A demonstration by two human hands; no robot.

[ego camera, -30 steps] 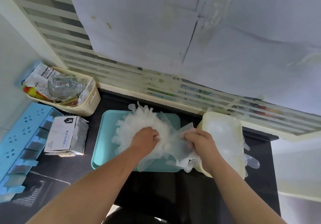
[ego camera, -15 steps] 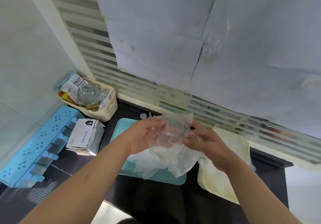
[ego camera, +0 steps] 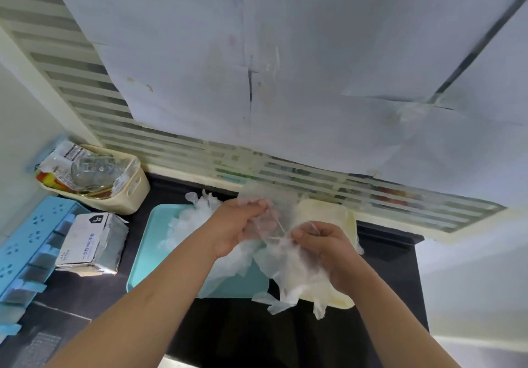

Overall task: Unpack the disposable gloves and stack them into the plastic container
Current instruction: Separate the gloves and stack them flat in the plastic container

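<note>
The big dark bench holds everything, and the teal tray lies in the middle of it, so every place here is told from that tray. Right of the tray sits the pale yellow plastic container, very close to it. I cannot tell if the two touch. Left of the tray stands a torn-open glove box. At the far end of the tray lies a puffy white pile of gloves. Over the right edge of the tray, between the tray and the container, the left hand and the right hand hold up a bunch of gloves. Each grip is closed, with the fingers curled and pinching the thin clear film, and the loose ends hang down over the container's near side. I think these gloves weigh almost nothing. They look soft, floppy and slippery, they likely stick to each other, and a hard pull could rip them. A good place to hold one is likely the open cuff edge, with a gentle pinch, so it can be laid flat. It is hard to see how many gloves are in the bunch. The hands and the film hide most of the inside of the container, so I cannot tell how full it is.
</note>
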